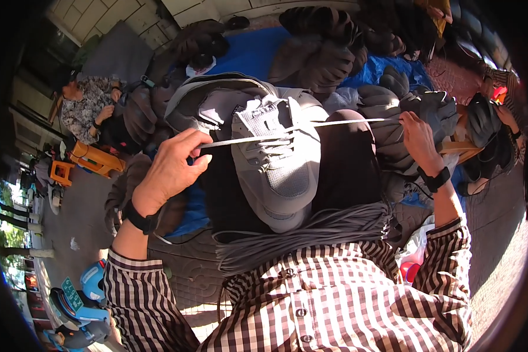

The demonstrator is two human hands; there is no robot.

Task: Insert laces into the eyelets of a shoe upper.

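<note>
Holding the pale lace [358, 121] nearly straight, I have the left hand [173, 167] pinched on one side of it and the right hand [419, 141] pinched on the other, the two well apart. From my remote seat, the gray shoe [280, 170] sits between them over the lap [343, 182], the left hand nearer, with the lace running crosswise over the shoe's upper. The shoe's long axis runs from the lap's far edge toward its near edge, toe pointing at the bundle of gray laces [334, 229] there.
</note>
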